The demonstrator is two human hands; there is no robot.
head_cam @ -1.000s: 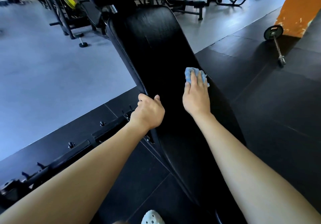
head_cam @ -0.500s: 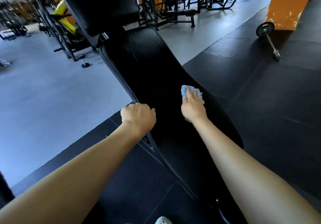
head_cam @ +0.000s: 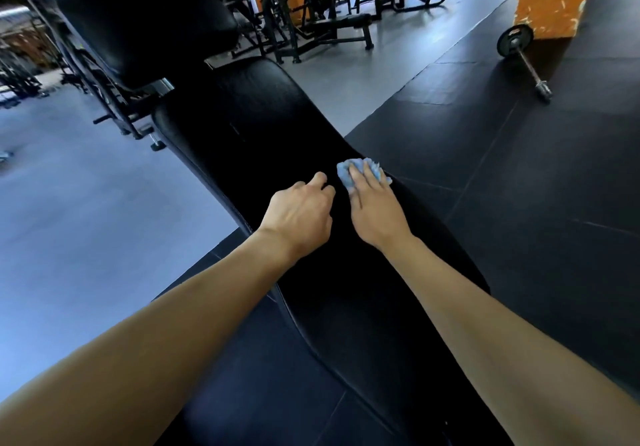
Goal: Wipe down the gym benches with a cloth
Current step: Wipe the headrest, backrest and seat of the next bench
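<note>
Right hand (head_cam: 375,213) lies flat, fingers straight, pressing the blue cloth (head_cam: 345,172) onto the gym bench (head_cam: 263,127) near its right edge, about midway up the long pad. Left hand (head_cam: 299,218) rests beside it, curled on nothing. The far stretch and the head pad (head_cam: 145,23) likely remain.

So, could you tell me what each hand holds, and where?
Nothing is gripped: the right hand presses flat on the blue cloth; the left hand holds nothing.

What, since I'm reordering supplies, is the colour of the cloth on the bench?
Light blue; the cloth shows best in the head view.
</note>
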